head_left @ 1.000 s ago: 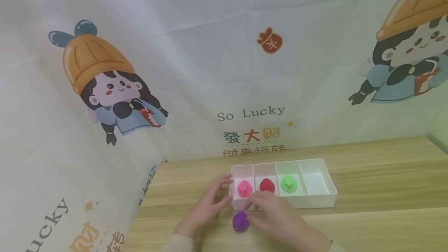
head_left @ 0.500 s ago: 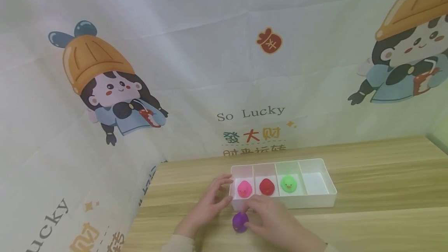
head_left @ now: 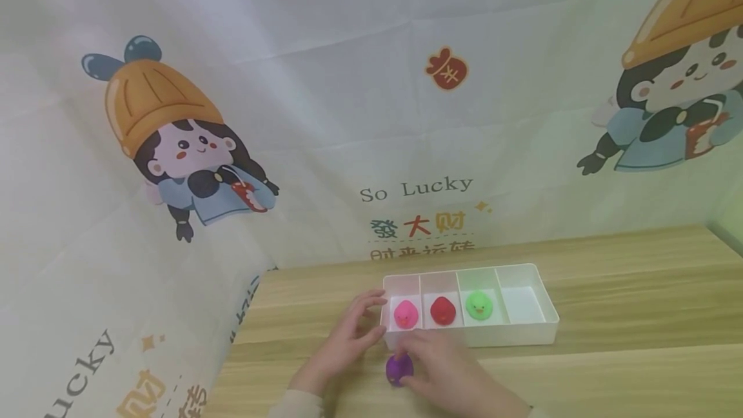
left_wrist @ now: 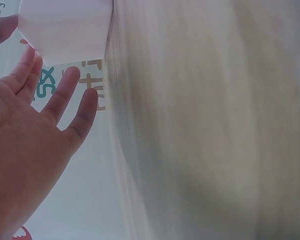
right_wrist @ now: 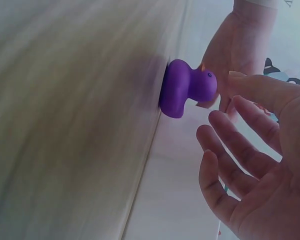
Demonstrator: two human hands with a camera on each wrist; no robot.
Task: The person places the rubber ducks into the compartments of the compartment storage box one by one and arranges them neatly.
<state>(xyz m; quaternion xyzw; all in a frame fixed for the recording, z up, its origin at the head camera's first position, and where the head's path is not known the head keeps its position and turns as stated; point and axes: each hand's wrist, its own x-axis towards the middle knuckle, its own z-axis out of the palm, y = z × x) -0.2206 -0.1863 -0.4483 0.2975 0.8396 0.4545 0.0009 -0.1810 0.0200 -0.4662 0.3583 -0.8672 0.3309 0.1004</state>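
A purple rubber duck (head_left: 398,371) sits upright on the table in front of the tray. My right hand (head_left: 444,363) is over and beside it, thumb and forefinger near its head. In the right wrist view, a small gap shows between the duck (right_wrist: 177,90) and the fingertips, and the other fingers are loosely bent. At the left end of the white divided tray (head_left: 499,335), my left hand (head_left: 351,335) touches the wall with spread, relaxed fingers. Inside the tray are a pink duck (head_left: 406,315), a red duck (head_left: 443,311) and a green duck (head_left: 479,306), each in its own compartment.
The tray's rightmost compartment (head_left: 521,305) holds no duck. A wooden table (head_left: 633,302) extends on both sides of the tray. Behind it hangs a pale printed cloth (head_left: 325,82) with cartoon figures and lettering.
My right hand has moved slightly left and down, its forefinger now over the purple duck. The duck, the tray and my left hand stay about where they were.
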